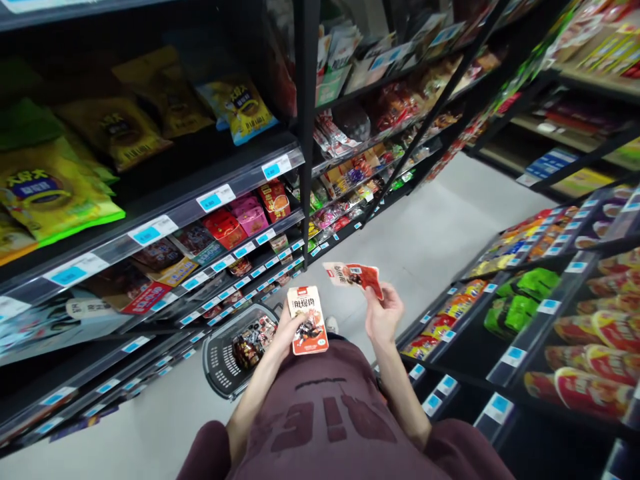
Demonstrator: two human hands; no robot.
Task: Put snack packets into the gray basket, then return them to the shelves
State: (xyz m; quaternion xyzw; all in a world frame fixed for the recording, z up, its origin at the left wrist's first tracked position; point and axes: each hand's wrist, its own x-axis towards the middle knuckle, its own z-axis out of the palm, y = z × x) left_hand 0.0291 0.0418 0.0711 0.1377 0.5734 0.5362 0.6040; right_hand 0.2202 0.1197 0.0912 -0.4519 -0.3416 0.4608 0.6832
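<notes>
One white pack [309, 327]: held in left hand [286, 330], in front of shirt [325, 407]; single or a small stack, cannot tell.
Second, red pack [350, 273]: held in right hand [384, 313], over floor [425, 227], near white pack but apart from it.
Left hand: wrapped around the left edge of white pack, seemingly with thumb on the printed face.
Right hand: narrow, pinching only the red end of red pack.
Step in hand: by the look of it, handling packs singly, with one separated from the other.
Next move: calls for a steady left grip and a secure right pinch, given so little held at right.
White pack's axis: long way running out from the body, printed top pointing away from shirt, face up.
Red pack's axis: long way running crosswise, pale end pointing toward left shelf [247, 185], slightly tilted.
Basket [223, 363]: on floor, left of white pack, with wrapped goods [254, 343] inside.
</notes>
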